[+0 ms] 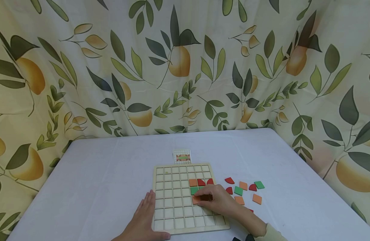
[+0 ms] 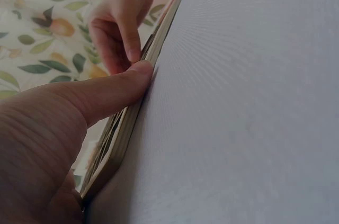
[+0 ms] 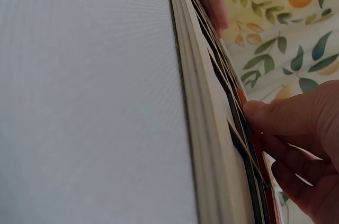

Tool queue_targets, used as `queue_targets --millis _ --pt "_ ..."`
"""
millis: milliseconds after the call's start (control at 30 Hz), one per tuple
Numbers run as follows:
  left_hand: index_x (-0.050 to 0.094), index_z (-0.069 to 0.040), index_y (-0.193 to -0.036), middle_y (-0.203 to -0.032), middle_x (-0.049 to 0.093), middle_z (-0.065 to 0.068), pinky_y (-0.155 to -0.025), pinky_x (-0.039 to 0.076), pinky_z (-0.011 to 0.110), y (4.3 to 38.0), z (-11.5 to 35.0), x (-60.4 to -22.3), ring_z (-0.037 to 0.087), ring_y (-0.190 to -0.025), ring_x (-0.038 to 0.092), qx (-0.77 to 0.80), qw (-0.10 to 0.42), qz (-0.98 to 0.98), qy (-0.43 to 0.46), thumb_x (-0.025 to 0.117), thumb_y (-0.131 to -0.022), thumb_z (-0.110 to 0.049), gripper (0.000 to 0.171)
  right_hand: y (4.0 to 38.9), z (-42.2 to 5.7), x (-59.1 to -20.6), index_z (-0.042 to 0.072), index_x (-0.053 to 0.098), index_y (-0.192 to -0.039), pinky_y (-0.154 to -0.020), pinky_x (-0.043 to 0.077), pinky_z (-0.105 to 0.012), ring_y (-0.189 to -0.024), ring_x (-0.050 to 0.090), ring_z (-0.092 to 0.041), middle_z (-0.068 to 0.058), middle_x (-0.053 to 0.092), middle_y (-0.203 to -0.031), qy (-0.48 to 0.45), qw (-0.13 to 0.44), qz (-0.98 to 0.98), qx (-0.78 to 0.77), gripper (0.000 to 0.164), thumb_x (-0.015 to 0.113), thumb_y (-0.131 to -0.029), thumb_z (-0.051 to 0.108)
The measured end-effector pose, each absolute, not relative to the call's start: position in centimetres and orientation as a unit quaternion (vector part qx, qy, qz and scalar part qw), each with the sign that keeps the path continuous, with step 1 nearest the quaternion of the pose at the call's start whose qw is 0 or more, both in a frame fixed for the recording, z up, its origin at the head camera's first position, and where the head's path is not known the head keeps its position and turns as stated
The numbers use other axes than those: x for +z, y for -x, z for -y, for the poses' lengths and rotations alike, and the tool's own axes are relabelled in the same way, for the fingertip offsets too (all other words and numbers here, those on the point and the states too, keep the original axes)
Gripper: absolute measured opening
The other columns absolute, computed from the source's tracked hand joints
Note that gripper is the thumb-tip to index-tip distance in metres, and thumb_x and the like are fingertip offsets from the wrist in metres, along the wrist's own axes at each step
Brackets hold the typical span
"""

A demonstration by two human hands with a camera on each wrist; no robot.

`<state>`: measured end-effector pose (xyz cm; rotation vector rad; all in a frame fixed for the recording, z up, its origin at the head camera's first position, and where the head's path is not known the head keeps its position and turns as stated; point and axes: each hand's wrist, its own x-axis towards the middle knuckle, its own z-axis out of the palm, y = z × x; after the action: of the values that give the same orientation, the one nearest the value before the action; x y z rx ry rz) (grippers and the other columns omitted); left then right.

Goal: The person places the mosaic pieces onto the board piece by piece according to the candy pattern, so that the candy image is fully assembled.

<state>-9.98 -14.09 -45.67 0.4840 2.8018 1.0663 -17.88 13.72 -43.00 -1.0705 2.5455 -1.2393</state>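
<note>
A wooden grid board (image 1: pixel 172 202) lies on the table. My left hand (image 1: pixel 144 217) rests along its left side with straight fingers, the thumb (image 2: pixel 122 83) against the near edge. Over the board's right half, my right hand (image 1: pixel 219 199) pinches an orange square tile (image 1: pixel 195 200) at a grid cell with thumb and fingertips. Above that tile sits a green square tile (image 1: pixel 194 191), then another row with an orange tile (image 1: pixel 193 182) and red rounded pieces (image 1: pixel 201 182). My right hand covers part of the green row and the cells beneath it.
Loose orange, green and red pieces (image 1: pixel 238 190) lie scattered right of the board, some overlapping. Behind the board is a small pattern card (image 1: pixel 182 156). The white-covered table (image 1: pixel 97 174) meets a leaf-and-fruit patterned curtain (image 1: pixel 160 100). A dark object (image 1: pixel 249 237) shows at the bottom edge.
</note>
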Motion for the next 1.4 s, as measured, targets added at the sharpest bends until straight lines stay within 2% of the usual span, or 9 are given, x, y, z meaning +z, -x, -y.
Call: queue_targets --millis 433,900,1133,1300,1400 --pt "0.008 0.014 -0.140 -0.148 0.007 0.028 -0.094 -0.016 0.008 10.0 14.1 -45.8 0.037 -0.136 0.004 0.335 0.042 -0.927 -0.165 0.069 -0.060 -0.069 0.131 17.8 -13.7 -43.0 0.008 0.072 -0.101 -0.072 0.050 -0.024 -0.088 0.060 -0.008 0.004 0.068 -0.096 0.345 0.068 -0.843 -0.408 0.022 0.072 -0.080 0.015" --pt "0.008 0.014 -0.140 -0.148 0.007 0.028 -0.094 -0.017 0.008 10.0 14.2 -45.8 0.037 -0.136 0.004 0.337 0.040 -0.926 -0.163 0.070 -0.059 -0.069 0.131 17.9 -13.9 -43.0 0.010 0.072 -0.101 -0.070 0.050 -0.025 -0.085 0.060 -0.009 0.005 0.067 -0.096 0.348 0.049 -0.846 -0.402 0.022 0.072 -0.080 0.016" --pt "0.006 0.012 -0.141 -0.149 0.005 0.026 -0.092 -0.017 0.007 10.1 14.1 -45.8 0.036 -0.137 0.001 0.347 0.059 -0.923 -0.155 0.070 -0.059 -0.068 0.132 18.0 -15.2 -42.6 0.013 0.071 -0.103 -0.076 0.050 -0.027 -0.091 0.058 -0.009 0.010 0.065 -0.098 0.294 0.039 -0.890 -0.346 0.024 0.072 -0.080 0.019" --pt "0.006 0.013 -0.141 -0.148 0.005 0.027 -0.093 -0.017 0.007 10.1 14.2 -45.7 0.036 -0.137 0.002 0.346 0.057 -0.923 -0.156 0.069 -0.060 -0.068 0.131 18.0 -16.5 -42.4 0.014 0.071 -0.104 -0.080 0.049 -0.032 -0.094 0.059 -0.009 0.012 0.065 -0.097 0.261 0.033 -0.900 -0.347 0.026 0.073 -0.080 0.022" --pt "0.007 0.013 -0.141 -0.148 0.005 0.027 -0.093 -0.017 0.007 10.0 14.2 -45.7 0.036 -0.136 0.002 0.346 0.055 -0.923 -0.157 0.070 -0.060 -0.068 0.131 18.0 -17.2 -42.4 0.016 0.071 -0.103 -0.077 0.049 -0.031 -0.094 0.059 -0.011 0.012 0.066 -0.095 0.244 0.030 -0.898 -0.364 0.025 0.074 -0.079 0.022"
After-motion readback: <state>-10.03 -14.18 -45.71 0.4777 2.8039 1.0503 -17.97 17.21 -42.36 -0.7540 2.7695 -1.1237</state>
